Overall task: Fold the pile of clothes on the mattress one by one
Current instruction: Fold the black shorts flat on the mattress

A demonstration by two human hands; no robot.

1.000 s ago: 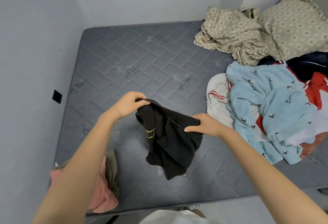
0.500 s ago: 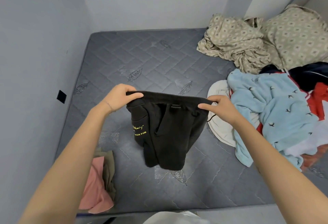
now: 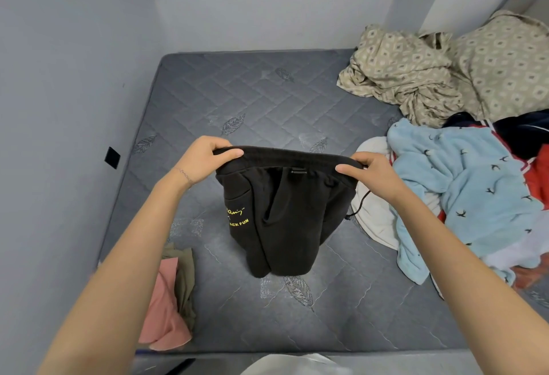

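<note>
Head view: over a grey quilted mattress (image 3: 267, 101), beside a heap of unfolded clothes (image 3: 463, 190), black fleece shorts (image 3: 282, 214) hang stretched by the waistband, left hand (image 3: 202, 160) and right hand (image 3: 371, 175) each pinching one end, probably to straighten them for folding.

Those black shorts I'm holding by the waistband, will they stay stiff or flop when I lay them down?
Probably floppy: the black shorts hang limp and creased below the left hand and right hand. The fabric looks thick and fleecy, so likely fairly weighty and not slippery. The loose drawstring may dangle or snag.
</note>
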